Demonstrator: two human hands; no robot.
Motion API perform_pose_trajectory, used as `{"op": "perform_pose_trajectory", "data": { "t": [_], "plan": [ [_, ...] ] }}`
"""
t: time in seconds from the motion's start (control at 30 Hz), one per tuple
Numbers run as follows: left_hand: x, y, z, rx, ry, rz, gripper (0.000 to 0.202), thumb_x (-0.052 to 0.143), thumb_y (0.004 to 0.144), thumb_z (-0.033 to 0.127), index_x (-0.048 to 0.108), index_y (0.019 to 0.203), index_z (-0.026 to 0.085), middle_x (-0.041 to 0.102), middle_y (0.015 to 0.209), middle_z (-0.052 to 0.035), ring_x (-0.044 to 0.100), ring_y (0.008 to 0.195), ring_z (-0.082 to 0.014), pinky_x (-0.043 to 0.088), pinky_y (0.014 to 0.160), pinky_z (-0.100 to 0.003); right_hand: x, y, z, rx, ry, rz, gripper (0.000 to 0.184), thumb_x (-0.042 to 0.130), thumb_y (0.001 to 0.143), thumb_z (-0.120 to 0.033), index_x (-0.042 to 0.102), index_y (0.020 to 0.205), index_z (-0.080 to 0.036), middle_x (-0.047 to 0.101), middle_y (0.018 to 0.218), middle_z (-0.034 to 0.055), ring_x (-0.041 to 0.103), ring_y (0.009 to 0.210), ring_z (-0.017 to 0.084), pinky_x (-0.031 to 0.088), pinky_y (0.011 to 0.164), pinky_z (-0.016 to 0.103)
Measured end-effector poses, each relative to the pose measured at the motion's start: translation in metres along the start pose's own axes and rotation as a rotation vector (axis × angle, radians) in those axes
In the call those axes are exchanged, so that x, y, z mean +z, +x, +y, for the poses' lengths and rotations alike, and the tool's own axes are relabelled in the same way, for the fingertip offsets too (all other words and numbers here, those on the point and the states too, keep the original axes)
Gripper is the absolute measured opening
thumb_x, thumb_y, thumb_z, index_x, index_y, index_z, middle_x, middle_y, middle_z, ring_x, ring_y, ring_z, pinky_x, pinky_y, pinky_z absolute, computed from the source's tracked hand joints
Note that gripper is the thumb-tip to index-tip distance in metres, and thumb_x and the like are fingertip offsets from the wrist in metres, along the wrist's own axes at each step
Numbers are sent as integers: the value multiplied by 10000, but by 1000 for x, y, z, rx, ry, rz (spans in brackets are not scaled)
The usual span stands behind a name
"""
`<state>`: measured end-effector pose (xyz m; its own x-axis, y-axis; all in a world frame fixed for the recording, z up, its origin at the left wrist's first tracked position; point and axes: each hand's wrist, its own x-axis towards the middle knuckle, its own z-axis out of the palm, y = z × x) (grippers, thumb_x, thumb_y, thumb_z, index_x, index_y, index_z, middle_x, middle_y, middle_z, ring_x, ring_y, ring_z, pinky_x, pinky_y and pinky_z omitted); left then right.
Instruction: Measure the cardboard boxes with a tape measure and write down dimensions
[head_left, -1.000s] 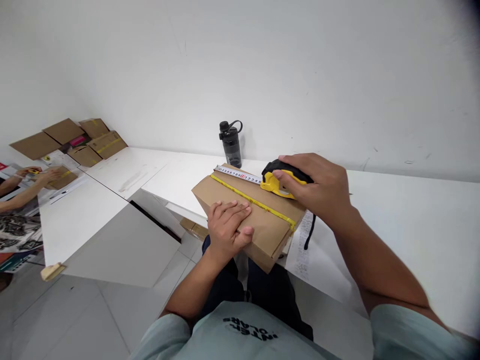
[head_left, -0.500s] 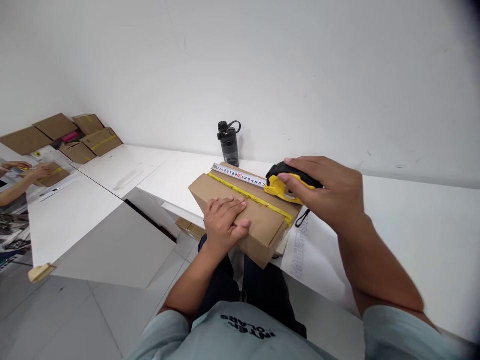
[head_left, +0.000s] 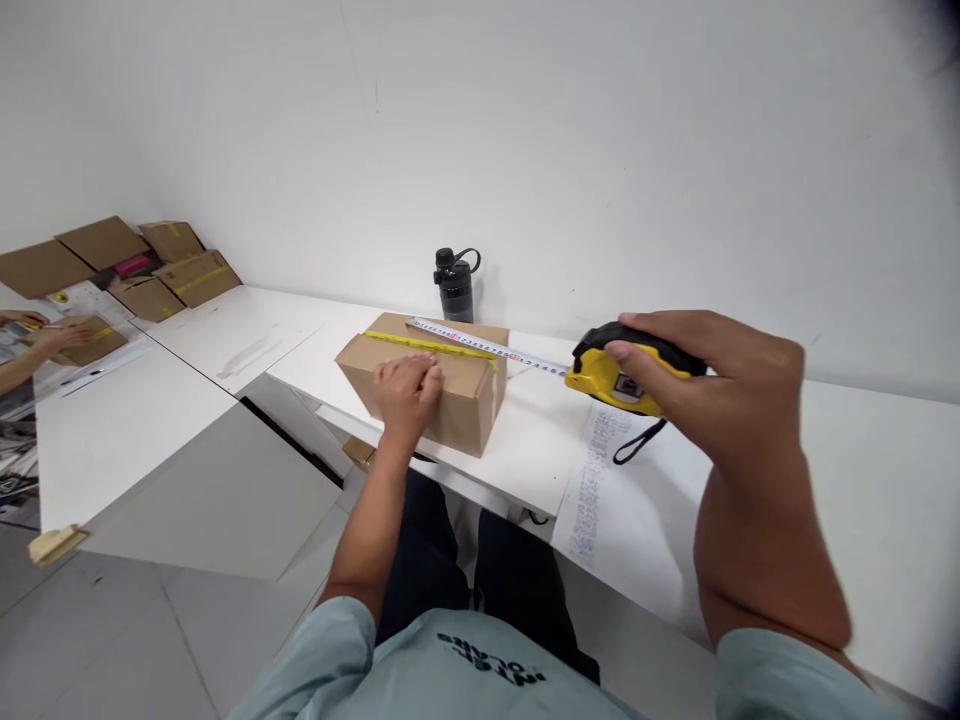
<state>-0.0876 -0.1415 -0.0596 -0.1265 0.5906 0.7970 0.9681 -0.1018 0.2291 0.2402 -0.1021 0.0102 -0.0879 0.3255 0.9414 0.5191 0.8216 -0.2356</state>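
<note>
A brown cardboard box (head_left: 460,412), sealed with yellow tape, sits on the white table (head_left: 536,440). My left hand (head_left: 405,395) grips its near top edge, fingers bent over the top. To the right, my right hand (head_left: 739,385) is closed around a yellow and black tape measure (head_left: 615,378), held above the table with its wrist strap dangling. The white blade (head_left: 491,344) stretches left from the case across the box top, its end lying near the box's far left part.
A dark water bottle (head_left: 455,295) stands behind the box near the wall. A sheet with writing (head_left: 592,490) lies right of the box. Further left, several cardboard boxes (head_left: 199,280) are piled, and another person's hand (head_left: 71,337) touches a box (head_left: 101,343).
My left hand and the box have moved left and away from me, the box now resting further onto the table. My right hand moved right with the tape measure, and more blade shows.
</note>
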Motion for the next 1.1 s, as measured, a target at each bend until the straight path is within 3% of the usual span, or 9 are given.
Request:
{"op": "perform_pose_trajectory", "data": {
  "t": [0.13,0.33,0.43,0.57,0.73,0.9,1.1],
  "plan": [
    [-6,0,-17,-10,1,7,428,406,1092,421,802,1032,272,854,1122,-55,757,1153,-269,431,1050,-491,-4,3,7,-51,15,86,107,810,876,-270,817,979,-241,838,950,40,809,819,229,631,676,341],
    [-16,-12,-12,-35,-22,56,435,401,1099,422,804,1038,271,853,1128,-56,755,1164,-256,425,1083,-493,17,4,12,-91,58,161,104,808,882,-289,814,971,-236,841,953,40,816,829,224,666,732,341],
    [-14,-7,-4,-38,-47,-28,412,420,1095,404,806,1038,271,852,1139,-46,754,1173,-245,425,1094,-485,29,2,12,-103,87,181,123,811,879,-293,813,986,-231,840,947,39,815,818,220,666,725,334],
    [-9,2,16,56,-145,-194,364,464,1090,405,803,1056,274,847,1166,-29,747,1184,-231,436,1086,-459,40,-3,9,-67,110,131,135,799,897,-314,816,1023,-267,840,971,35,818,846,253,679,739,390],
    [-3,-4,42,134,-224,-260,329,494,1087,402,799,1079,281,841,1192,-26,739,1187,-230,449,1090,-463,49,-7,10,6,104,54,127,779,919,-347,812,1034,-304,834,1003,42,815,891,292,687,773,473],
    [0,-9,47,107,-216,-231,300,507,1073,347,800,1074,281,844,1177,-22,737,1183,-225,436,1106,-469,43,-6,13,63,55,8,94,764,925,-359,800,1007,-328,834,991,31,813,900,279,673,760,451],
    [1,-8,48,111,-248,-198,361,455,1084,372,795,1054,255,849,1158,-24,744,1160,-225,453,1062,-455,15,-2,13,45,37,0,99,775,913,-332,822,986,-284,840,986,61,816,881,281,643,746,407]
  ]
}}
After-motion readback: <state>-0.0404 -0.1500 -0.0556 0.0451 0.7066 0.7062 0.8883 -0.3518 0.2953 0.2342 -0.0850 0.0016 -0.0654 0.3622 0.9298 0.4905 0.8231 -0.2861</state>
